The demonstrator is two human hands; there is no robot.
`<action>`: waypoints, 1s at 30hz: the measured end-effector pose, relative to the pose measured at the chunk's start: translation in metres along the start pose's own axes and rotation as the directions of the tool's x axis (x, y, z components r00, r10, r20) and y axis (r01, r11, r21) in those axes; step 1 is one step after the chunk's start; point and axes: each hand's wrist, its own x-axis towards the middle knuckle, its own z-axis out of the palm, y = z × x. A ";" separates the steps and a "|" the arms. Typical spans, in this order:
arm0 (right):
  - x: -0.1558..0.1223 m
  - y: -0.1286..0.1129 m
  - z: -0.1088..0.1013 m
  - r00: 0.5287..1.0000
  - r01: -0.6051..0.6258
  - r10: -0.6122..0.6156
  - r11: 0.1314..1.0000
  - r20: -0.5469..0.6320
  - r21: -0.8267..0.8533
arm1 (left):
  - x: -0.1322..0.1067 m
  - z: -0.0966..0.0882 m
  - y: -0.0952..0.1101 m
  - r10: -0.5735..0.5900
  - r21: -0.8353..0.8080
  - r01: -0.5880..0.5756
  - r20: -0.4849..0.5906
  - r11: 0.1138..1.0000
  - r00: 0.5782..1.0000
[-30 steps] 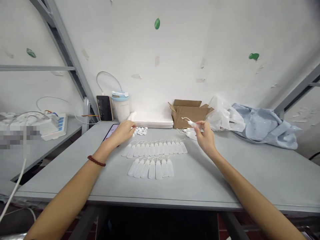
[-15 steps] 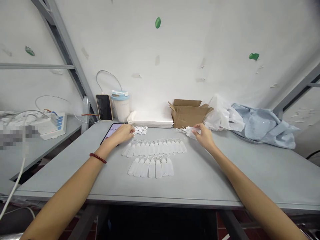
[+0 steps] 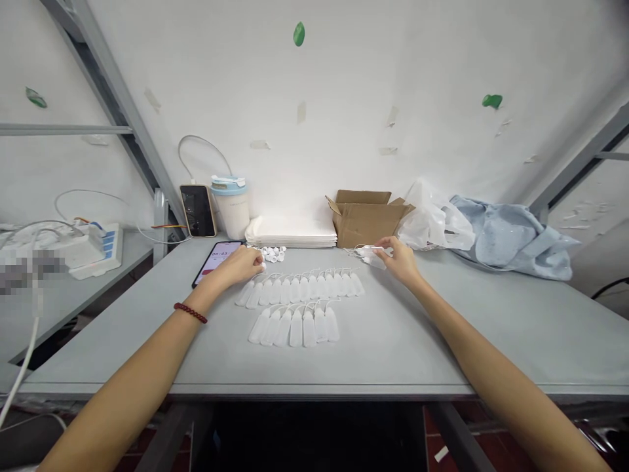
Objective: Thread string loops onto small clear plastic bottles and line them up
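My left hand [image 3: 244, 264] is closed in a pinch at a small white cap [image 3: 263, 266], just left of a heap of similar white caps [image 3: 274, 254]. On the right, my right hand [image 3: 400, 261] pinches a translucent white bottle-shaped piece with a thin string [image 3: 375, 258], at a small pile of the same kind. Between my hands lie two rows of these stringed pieces, an upper row [image 3: 299, 287] and a shorter lower row [image 3: 295, 328]. Their strings point toward the wall.
A phone [image 3: 206, 267] lies beside my left wrist. Behind stand a power bank-like device [image 3: 198, 211], a lidded cup [image 3: 232, 208], a white stack [image 3: 292, 233] and an open cardboard box [image 3: 366, 223]. A plastic bag [image 3: 430, 219] and blue cloth [image 3: 511, 236] lie right.
The view has shifted slightly, so the scene sits a little further left and higher. Both hands stay at about the same places, still pinching.
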 end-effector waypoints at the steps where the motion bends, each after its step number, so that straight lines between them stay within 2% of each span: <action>1: -0.001 -0.005 -0.003 1.000 0.004 -0.003 1.000 -0.030 0.008 | 0.000 -0.002 0.002 0.017 0.022 -0.017 0.001 1.000 1.000; 4: -0.006 -0.027 -0.011 0.993 0.050 -0.044 0.997 -0.108 0.050 | -0.003 -0.009 0.010 0.071 0.038 -0.067 -0.093 0.997 0.993; 6: -0.012 -0.043 -0.016 0.996 0.070 -0.065 0.994 -0.063 0.089 | -0.005 -0.014 0.019 0.082 -0.004 -0.085 -0.188 0.996 0.979; 8: -0.020 -0.058 -0.017 0.991 0.045 -0.064 0.986 0.115 0.160 | -0.008 -0.017 0.031 0.070 -0.070 -0.089 -0.244 0.994 0.967; 9: -0.024 -0.063 -0.016 0.969 0.027 -0.069 0.984 0.237 0.177 | -0.010 -0.017 0.037 0.065 -0.106 -0.095 -0.258 0.990 0.964; 11: -0.032 -0.071 -0.013 0.891 0.020 -0.081 0.990 0.447 0.140 | -0.013 -0.016 0.049 0.071 -0.169 -0.120 -0.266 0.978 0.961; 13: -0.037 -0.075 -0.010 0.823 0.048 -0.071 0.997 0.564 0.055 | -0.015 -0.012 0.059 0.102 -0.206 -0.156 -0.253 0.966 0.962; 14: -0.038 -0.075 -0.009 0.803 0.060 -0.056 0.998 0.594 0.012 | -0.017 -0.011 0.063 0.119 -0.214 -0.174 -0.244 0.961 0.962; 17: -0.038 -0.072 -0.007 0.785 0.064 0.009 0.993 0.619 -0.097 | -0.019 -0.008 0.068 0.151 -0.221 -0.202 -0.225 0.954 0.962; 23: -0.033 -0.061 -0.007 0.808 0.020 0.100 0.980 0.580 -0.196 | -0.020 -0.011 0.071 0.131 -0.245 -0.184 -0.218 0.952 0.967; 28: -0.032 -0.060 -0.008 0.756 0.017 0.103 0.984 0.647 -0.177 | -0.022 -0.009 0.078 0.146 -0.260 -0.190 -0.179 0.947 0.973; 30: -0.032 -0.062 -0.009 0.753 0.011 0.103 0.986 0.650 -0.169 | -0.022 -0.007 0.080 0.156 -0.266 -0.197 -0.168 0.943 0.973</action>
